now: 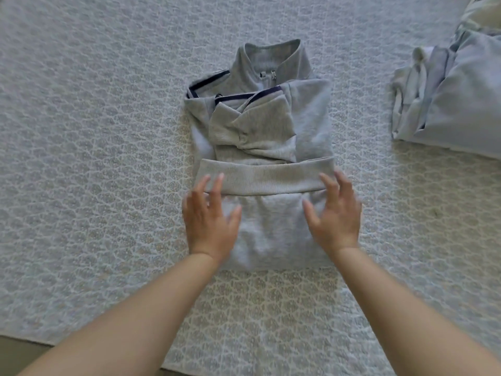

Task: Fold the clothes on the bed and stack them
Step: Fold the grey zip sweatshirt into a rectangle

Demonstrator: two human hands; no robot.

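Two bare hands hover over a partly folded grey sweatshirt point(260, 147) at the centre of the frame, on a bed covered by a pale patterned quilt point(95, 131). Left hand point(210, 219) lies with fingers straight and slightly spread, its fingertips reaching the ribbed hem band point(265, 177), which has been turned up across the middle of the garment. Right hand point(334, 217) is released too, fingers loosely fanned near the band's right end; whether they actually touch the cloth is hard to tell, as the hand is blurred. Neither hand grasps anything. Sleeves with dark stripe trim point(208, 82) are folded inward across the chest, one ribbed cuff point(223, 123) lying on top, and the stand-up collar point(273, 58) with its zip points toward the top of the frame. At the right edge, well apart from the sweatshirt, sits a stack of folded pale clothes point(455, 104).
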